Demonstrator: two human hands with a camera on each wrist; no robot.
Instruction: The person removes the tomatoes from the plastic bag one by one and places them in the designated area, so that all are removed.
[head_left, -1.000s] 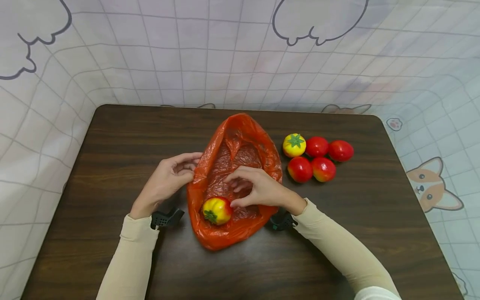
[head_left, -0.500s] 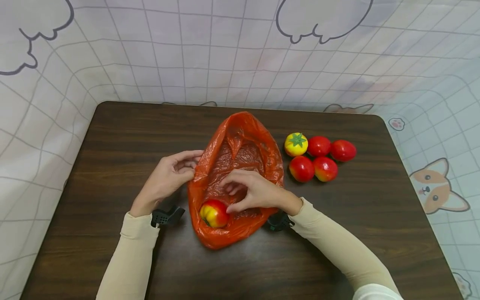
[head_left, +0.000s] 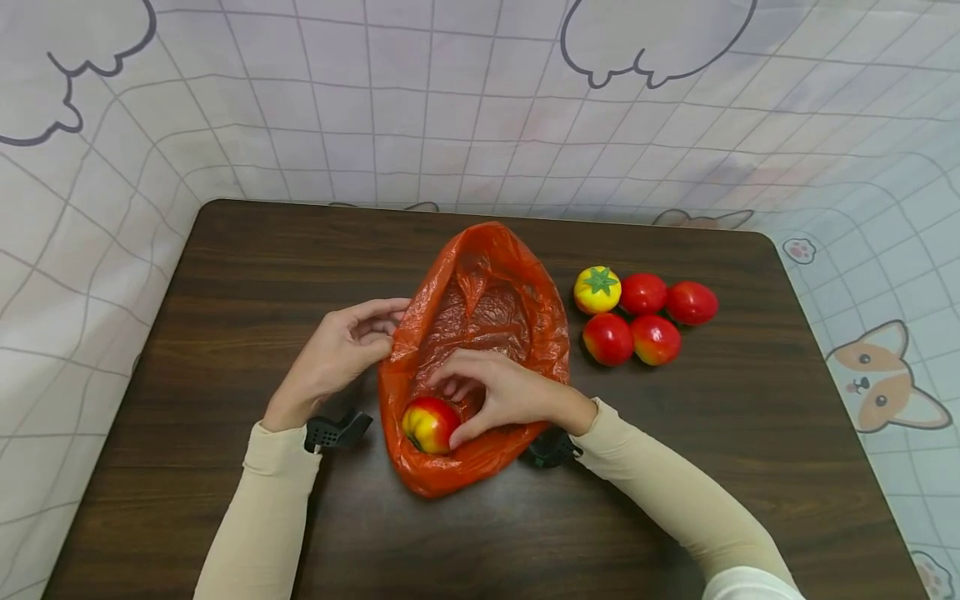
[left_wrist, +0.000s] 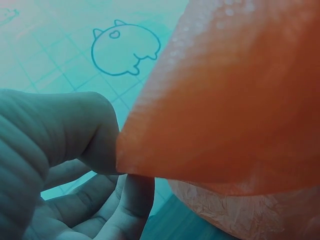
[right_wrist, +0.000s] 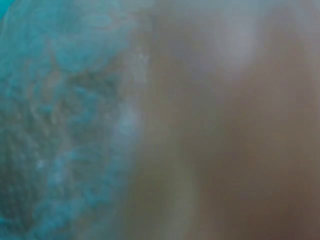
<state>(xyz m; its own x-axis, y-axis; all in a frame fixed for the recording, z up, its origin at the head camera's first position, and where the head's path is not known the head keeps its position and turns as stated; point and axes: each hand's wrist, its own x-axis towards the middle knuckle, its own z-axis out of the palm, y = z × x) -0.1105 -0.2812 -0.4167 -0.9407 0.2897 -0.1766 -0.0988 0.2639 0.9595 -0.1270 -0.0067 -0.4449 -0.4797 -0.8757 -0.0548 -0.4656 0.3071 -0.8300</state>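
An orange-red plastic bag (head_left: 510, 329) lies spread wide at the mouth on the dark table. My left hand (head_left: 333, 358) pinches its left rim between thumb and index finger, which the left wrist view shows close up at the bag's edge (left_wrist: 150, 160). Low inside the bag sits a ribbed red-and-yellow tomato (head_left: 429, 425). Over the bag's lower right side reaches my right hand (head_left: 506, 392), its thumb against the tomato's right side and its bent fingers just above the tomato, apart from the thumb. The right wrist view is too blurred to read.
Right of the bag, on the dark wooden table (head_left: 247, 275), several red fruits (head_left: 609, 339) cluster with a yellow tomato (head_left: 597, 289) that has a green star-shaped top. A patterned white cloth (head_left: 420, 117) hangs behind the table.
The tomato in the bag has turned, showing more red, its green top now out of sight. My right hand has shifted left and nearer me, closer around the tomato. The left hand stays at the rim.
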